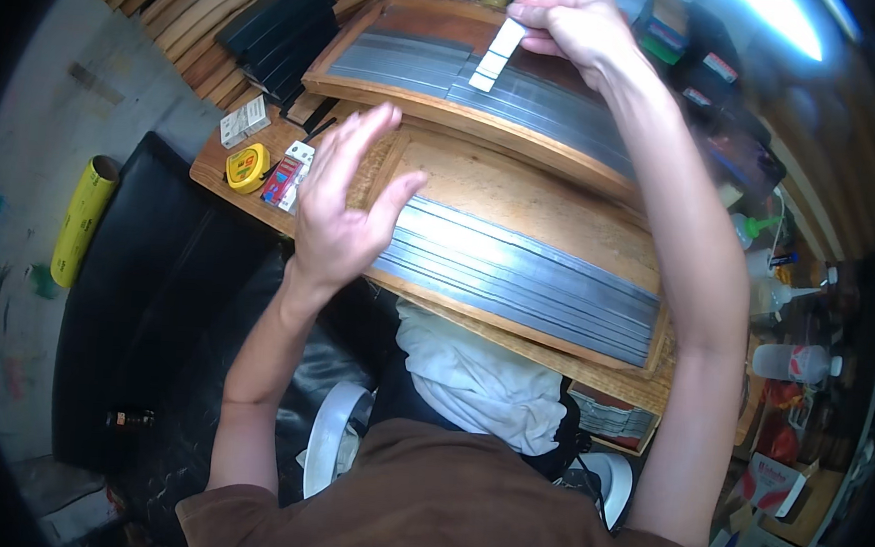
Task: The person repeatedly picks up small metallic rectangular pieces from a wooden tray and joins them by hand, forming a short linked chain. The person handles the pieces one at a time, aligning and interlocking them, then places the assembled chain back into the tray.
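My right hand [577,31] pinches the upper end of a short white strip [498,55] crossed by thin dark lines. The strip hangs over the far wooden tray [555,158], where rows of thin grey metal strips [401,59] lie side by side. My left hand [346,208] is raised with its fingers spread, holding nothing, above the left end of the near wooden tray [523,184]. Long shiny grey metal strips [528,274] fill the front part of that tray, with bare wood behind them.
Left of the trays sit a yellow tape measure [248,168], a red-and-white pack [286,179] and a small white box [244,121]. Dark stacked pieces [282,38] stand behind. Bottles, including a clear one [796,363], are at the right. White cloth [482,366] lies below the table edge.
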Tool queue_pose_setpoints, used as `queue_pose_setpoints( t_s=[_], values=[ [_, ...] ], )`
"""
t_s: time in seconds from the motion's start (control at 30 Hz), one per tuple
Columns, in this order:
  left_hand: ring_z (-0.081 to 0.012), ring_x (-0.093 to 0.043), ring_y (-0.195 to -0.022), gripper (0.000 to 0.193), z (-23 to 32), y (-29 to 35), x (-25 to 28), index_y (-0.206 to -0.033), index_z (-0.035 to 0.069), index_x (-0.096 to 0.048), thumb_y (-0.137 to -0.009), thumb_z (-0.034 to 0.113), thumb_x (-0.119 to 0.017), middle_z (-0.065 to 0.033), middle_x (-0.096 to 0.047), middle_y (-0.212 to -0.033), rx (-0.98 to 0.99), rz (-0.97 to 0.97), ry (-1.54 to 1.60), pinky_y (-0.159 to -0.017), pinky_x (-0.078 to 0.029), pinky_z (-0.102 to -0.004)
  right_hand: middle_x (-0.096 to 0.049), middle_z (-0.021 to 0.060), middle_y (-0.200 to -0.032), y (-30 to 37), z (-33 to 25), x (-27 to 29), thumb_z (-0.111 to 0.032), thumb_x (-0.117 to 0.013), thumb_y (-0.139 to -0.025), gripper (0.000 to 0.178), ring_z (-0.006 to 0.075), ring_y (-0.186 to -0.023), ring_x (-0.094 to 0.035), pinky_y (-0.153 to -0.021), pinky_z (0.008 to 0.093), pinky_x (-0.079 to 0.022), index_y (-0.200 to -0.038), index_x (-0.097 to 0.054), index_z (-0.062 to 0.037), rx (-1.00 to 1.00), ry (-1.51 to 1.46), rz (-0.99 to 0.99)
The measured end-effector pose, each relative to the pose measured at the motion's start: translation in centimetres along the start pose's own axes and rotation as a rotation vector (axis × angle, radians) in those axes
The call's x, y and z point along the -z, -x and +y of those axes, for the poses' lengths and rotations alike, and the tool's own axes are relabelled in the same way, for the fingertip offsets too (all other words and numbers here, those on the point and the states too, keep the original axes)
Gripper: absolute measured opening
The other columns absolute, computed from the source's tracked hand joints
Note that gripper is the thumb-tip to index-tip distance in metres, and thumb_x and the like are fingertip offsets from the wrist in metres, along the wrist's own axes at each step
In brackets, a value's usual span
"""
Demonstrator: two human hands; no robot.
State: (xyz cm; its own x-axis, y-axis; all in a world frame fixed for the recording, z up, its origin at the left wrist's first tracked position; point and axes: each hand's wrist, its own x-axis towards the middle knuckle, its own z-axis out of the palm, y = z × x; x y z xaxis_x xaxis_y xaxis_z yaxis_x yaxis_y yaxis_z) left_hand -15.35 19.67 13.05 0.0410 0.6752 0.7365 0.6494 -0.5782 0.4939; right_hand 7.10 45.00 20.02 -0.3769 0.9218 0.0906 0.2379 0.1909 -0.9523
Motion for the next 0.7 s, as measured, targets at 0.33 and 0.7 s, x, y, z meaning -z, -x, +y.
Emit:
queue_pose_setpoints(
  t_s=[0.33,0.7],
  values=[
    [-0.0341,-0.060,-0.134,0.090,-3.7,-5.3,-2.6,-0.156,0.001,-0.043,-0.085,0.035,-0.088,-0.0216,-0.069,-0.133,-0.072,-0.118,-0.065,-0.117,-0.043,-0.0492,-0.076,0.0029,-0.097,-0.9,1.6,-5.9,-0.013,-0.078,-0.095,0.018,0.0074,-0.081,-0.070,-0.071,0.0198,-0.064,-0.111,-0.076,-0.0039,-0.212,0.077,0.030],
    [-0.0324,-0.065,-0.126,0.093,-4.6,-6.0,-4.7,-0.154,-0.001,-0.047,-0.086,0.051,-0.083,-0.0198,-0.073,-0.127,-0.185,-0.214,-0.226,-0.115,-0.041,-0.0478,-0.071,0.0153,-0.070,0.0,3.6,-6.2,-0.016,-0.069,-0.089,0.021,0.0247,-0.059,-0.066,-0.057,0.0409,-0.052,-0.073,-0.074,-0.0039,0.533,0.448,0.325]
  ],
)
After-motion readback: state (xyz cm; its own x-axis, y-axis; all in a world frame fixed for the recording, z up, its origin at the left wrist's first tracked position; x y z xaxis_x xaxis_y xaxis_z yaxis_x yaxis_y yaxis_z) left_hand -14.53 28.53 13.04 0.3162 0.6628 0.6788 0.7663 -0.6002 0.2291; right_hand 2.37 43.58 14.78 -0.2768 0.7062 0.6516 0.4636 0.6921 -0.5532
